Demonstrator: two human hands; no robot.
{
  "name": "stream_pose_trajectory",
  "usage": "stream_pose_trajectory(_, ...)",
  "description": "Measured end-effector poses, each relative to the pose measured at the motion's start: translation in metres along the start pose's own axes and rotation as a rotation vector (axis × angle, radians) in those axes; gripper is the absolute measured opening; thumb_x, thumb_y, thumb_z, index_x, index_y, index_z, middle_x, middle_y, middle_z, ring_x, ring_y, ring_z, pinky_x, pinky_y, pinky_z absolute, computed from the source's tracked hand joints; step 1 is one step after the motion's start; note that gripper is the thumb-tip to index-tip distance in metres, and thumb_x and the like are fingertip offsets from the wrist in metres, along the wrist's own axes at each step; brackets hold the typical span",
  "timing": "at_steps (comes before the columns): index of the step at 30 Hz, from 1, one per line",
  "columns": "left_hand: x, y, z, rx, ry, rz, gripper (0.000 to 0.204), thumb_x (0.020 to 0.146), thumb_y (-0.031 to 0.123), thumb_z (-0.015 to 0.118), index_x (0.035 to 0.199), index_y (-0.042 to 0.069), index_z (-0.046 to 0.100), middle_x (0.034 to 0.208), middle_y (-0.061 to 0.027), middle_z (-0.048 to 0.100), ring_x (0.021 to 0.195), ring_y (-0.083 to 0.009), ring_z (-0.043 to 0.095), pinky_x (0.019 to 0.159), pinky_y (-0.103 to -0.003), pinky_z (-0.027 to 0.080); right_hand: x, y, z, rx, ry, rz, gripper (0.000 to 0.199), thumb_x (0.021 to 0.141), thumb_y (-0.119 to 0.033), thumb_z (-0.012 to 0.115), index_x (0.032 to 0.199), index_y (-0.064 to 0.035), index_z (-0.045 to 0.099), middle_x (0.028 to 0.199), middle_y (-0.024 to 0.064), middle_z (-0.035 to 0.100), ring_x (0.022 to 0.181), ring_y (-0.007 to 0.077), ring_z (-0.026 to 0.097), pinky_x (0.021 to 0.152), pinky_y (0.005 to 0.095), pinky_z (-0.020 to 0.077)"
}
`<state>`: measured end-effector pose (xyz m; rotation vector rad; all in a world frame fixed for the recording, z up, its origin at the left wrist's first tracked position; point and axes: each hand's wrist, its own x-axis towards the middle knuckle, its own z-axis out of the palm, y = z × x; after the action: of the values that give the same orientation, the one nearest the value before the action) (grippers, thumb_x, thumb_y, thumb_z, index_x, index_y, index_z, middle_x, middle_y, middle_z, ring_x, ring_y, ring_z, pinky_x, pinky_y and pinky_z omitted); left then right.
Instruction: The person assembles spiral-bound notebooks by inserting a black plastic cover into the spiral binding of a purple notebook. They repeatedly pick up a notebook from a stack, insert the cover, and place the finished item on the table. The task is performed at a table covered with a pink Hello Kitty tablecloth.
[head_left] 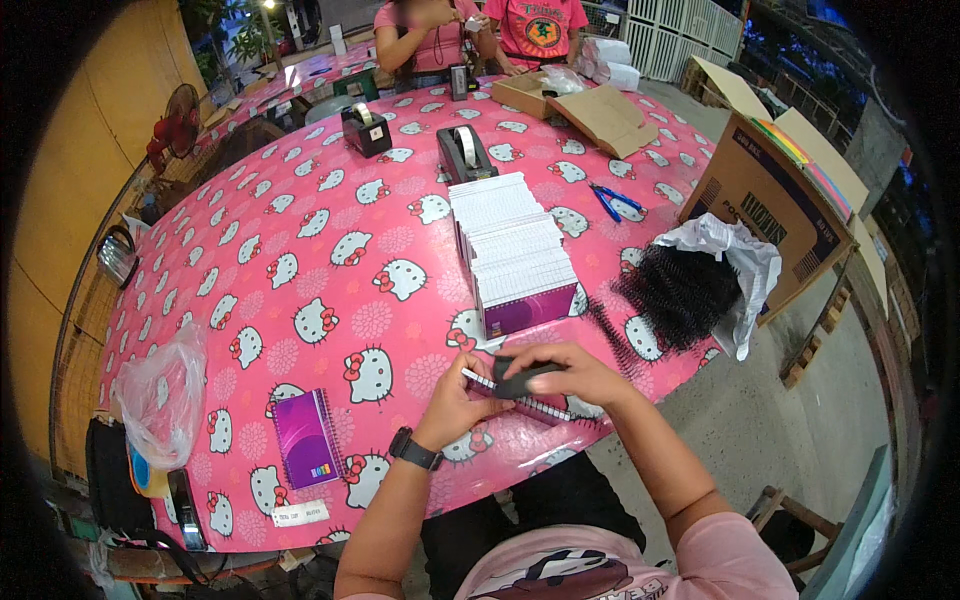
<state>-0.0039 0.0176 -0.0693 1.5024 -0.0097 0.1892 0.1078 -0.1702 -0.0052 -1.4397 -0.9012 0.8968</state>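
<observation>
Near the table's front edge, my left hand (452,408) is closed round a small notebook (545,410) with a purple cover, its punched edge turned up. A black coil end sticks out at the notebook's right end. In my right hand (585,376) is a dark block-like piece (516,380), pressed against that edge; its exact kind is hard to make out. Just beyond stands a long row of notebooks (530,313) with white page edges and a purple front cover. A finished-looking spiral notebook (306,440) lies flat to the left.
Loose black spiral coils (680,300) lie in white paper (760,262) at right, beside a big carton (765,190). Blue-handled cutters (615,203), a tape dispenser (466,154) and an opened cardboard box (525,97) are farther back. A plastic bag (165,395) lies left. Two people are across the table.
</observation>
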Motion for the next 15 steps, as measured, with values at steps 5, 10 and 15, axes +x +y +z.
stream_pose_trajectory(5, -0.001, 0.007, 0.004, 0.024, -0.02, -0.006, 0.047, 0.067, 0.002, 0.082, 0.09, 0.01, 0.042, 0.086, 0.0018, 0.049, 0.083, -0.0072, 0.048, 0.074, -0.024, 0.043, 0.002, 0.006, -0.001, -0.061, 0.091, -0.07, 0.04, 0.077, -0.032, 0.071, 0.105, -0.0031, 0.066, 0.123, 0.0174, 0.057, 0.115, 0.0256, 0.053, 0.098, 0.0368, 0.0379)
stream_pose_trajectory(10, 0.0, 0.004, 0.004, 0.109, 0.003, 0.031, 0.043, 0.071, 0.008, 0.081, 0.092, 0.008, 0.043, 0.082, 0.0007, 0.052, 0.072, -0.0063, 0.051, 0.062, -0.022, 0.043, -0.003, 0.013, -0.006, -0.711, 0.319, -0.081, 0.046, 0.075, -0.037, 0.074, 0.107, -0.0048, 0.066, 0.128, 0.0225, 0.052, 0.12, 0.0366, 0.046, 0.099, 0.0426, 0.0379)
stream_pose_trajectory(15, -0.002, 0.028, 0.01, 0.25, 0.04, 0.018, 0.038, 0.079, 0.013, 0.074, 0.101, 0.004, 0.045, 0.081, -0.0043, 0.054, 0.056, -0.0067, 0.05, 0.05, -0.022, 0.04, -0.028, 0.0, -0.018, -0.864, 0.522, -0.235, 0.042, 0.077, -0.034, 0.072, 0.105, -0.004, 0.065, 0.126, 0.021, 0.053, 0.115, 0.037, 0.047, 0.097, 0.0442, 0.0396)
